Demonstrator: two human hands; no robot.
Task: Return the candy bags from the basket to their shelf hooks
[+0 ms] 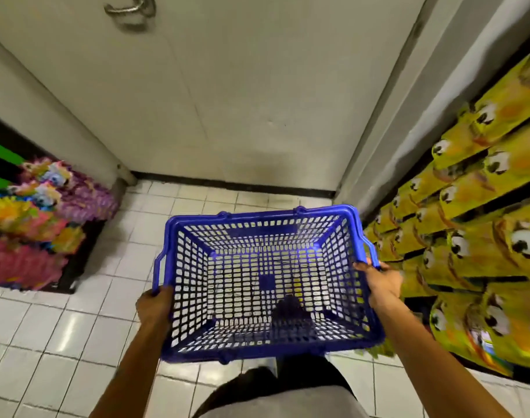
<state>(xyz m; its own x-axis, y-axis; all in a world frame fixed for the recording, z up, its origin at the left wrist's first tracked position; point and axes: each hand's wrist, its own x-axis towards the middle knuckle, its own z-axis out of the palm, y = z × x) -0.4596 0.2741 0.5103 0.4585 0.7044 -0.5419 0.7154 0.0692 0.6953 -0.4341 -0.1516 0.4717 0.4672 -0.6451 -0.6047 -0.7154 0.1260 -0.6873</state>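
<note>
Holding basket [259,215] over floor [76,327].
Side rims are gripped by left hand [153,309] and right hand [383,282]; bags [514,164] shelved at right.

The right shelf [496,279] holds yellow candy bags [475,188]; the left shelf [82,257] holds pink bags [22,267].

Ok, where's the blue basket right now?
The blue basket is centre of the head view, held between the left hand and right hand above the tiled floor, yellow bags on its right.

Both forearms outstretched, left hand [153,307] and right hand [381,285] tight on basket [257,215] sides.
</note>
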